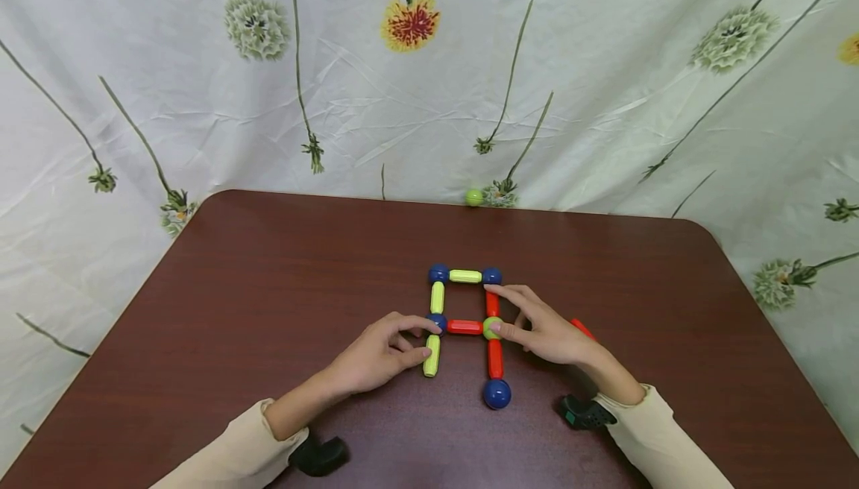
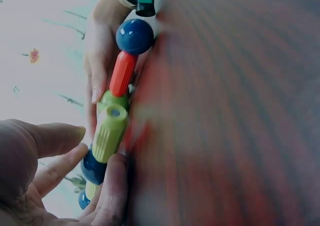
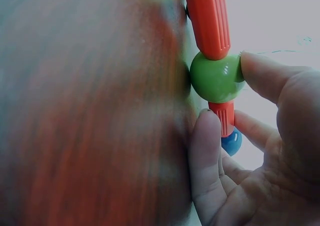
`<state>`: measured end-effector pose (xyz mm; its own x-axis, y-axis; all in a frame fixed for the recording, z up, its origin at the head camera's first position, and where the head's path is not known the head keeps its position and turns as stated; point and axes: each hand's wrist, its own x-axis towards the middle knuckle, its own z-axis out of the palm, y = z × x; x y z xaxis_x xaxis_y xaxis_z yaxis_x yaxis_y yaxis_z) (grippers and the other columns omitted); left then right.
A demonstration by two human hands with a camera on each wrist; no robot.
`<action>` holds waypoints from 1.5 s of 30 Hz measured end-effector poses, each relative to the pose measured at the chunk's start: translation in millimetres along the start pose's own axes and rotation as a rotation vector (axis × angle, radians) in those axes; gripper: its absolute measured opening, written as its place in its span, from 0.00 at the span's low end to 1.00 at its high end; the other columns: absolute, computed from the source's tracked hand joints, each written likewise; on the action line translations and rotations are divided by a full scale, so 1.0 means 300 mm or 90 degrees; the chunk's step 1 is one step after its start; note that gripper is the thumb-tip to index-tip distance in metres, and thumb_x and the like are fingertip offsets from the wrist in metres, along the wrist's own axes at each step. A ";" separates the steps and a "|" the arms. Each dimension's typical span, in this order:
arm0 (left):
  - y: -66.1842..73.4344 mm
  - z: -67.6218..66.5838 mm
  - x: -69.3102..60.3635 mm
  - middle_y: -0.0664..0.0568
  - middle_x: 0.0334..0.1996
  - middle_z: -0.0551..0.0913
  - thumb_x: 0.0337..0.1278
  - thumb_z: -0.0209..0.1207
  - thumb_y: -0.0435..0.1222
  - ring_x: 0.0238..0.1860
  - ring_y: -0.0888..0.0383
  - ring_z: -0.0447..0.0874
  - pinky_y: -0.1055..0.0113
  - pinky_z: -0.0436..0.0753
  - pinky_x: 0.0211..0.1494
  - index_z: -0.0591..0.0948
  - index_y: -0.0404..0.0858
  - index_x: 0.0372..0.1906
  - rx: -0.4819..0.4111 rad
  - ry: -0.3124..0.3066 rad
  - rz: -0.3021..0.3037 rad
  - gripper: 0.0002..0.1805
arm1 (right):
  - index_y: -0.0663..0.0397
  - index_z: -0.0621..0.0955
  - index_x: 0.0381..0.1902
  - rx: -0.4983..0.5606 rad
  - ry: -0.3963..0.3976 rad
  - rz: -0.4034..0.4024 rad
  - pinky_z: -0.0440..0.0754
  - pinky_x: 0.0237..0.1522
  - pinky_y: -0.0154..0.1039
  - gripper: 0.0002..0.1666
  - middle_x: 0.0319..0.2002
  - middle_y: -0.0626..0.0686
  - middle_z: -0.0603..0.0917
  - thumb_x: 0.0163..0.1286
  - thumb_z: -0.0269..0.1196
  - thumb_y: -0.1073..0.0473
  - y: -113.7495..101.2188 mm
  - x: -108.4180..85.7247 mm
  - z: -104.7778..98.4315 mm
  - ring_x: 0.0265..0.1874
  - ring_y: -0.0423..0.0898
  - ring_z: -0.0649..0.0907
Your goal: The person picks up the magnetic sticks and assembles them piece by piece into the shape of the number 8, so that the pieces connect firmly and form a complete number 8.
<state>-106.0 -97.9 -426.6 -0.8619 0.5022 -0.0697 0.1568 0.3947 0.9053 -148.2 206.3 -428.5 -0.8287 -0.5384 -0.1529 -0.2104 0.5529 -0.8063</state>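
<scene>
A flat frame of magnetic building sticks and balls lies on the table: yellow-green rods (image 1: 466, 276), red rods (image 1: 464, 327), blue balls (image 1: 497, 393) and a green ball (image 1: 493, 326). My left hand (image 1: 385, 352) holds its left side, index fingertip on the middle-left blue ball (image 2: 93, 167) and thumb beside the lower yellow-green rod (image 2: 108, 136). Another left finger lies along the table side. On the right side, my right hand (image 1: 546, 329) grips the frame, thumb on the green ball (image 3: 216, 77) and fingers around the upper red rod (image 3: 223, 118).
Partly hidden behind the right hand, a loose red rod (image 1: 582, 329) lies on the table. A lime-green ball (image 1: 473, 197) sits at the far edge of the brown table (image 1: 282, 250). Behind hangs a white flowered cloth (image 1: 362, 101).
</scene>
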 end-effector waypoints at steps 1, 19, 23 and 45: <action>-0.001 -0.005 0.005 0.40 0.50 0.75 0.65 0.64 0.36 0.37 0.60 0.85 0.69 0.80 0.38 0.82 0.44 0.57 -0.010 -0.005 -0.003 0.17 | 0.44 0.62 0.77 -0.001 0.000 0.001 0.81 0.28 0.38 0.39 0.70 0.60 0.61 0.73 0.63 0.48 0.000 0.001 0.000 0.27 0.45 0.79; -0.032 -0.082 0.140 0.39 0.65 0.58 0.63 0.65 0.34 0.29 0.58 0.82 0.70 0.73 0.34 0.74 0.43 0.68 -0.051 -0.180 -0.043 0.28 | 0.45 0.62 0.77 0.000 -0.002 0.019 0.82 0.28 0.38 0.39 0.70 0.60 0.61 0.73 0.63 0.47 0.002 0.016 0.011 0.28 0.45 0.79; -0.039 -0.089 0.148 0.40 0.62 0.60 0.62 0.65 0.34 0.25 0.59 0.76 0.71 0.70 0.31 0.75 0.42 0.66 -0.059 -0.184 -0.051 0.27 | 0.44 0.62 0.77 0.001 -0.007 0.018 0.82 0.28 0.38 0.39 0.70 0.60 0.61 0.73 0.62 0.48 0.002 0.019 0.010 0.29 0.45 0.79; -0.047 -0.097 0.154 0.42 0.64 0.59 0.64 0.64 0.32 0.32 0.60 0.81 0.71 0.76 0.40 0.75 0.41 0.67 -0.111 -0.212 -0.035 0.26 | 0.56 0.72 0.69 -0.109 0.049 0.001 0.83 0.40 0.42 0.27 0.54 0.58 0.83 0.77 0.59 0.53 -0.044 0.160 -0.272 0.39 0.52 0.84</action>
<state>-162.1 -102.7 -430.4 -0.6587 0.7176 -0.2264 0.0055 0.3054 0.9522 -227.6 225.0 -378.6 -0.8651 -0.4906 -0.1042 -0.2891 0.6576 -0.6957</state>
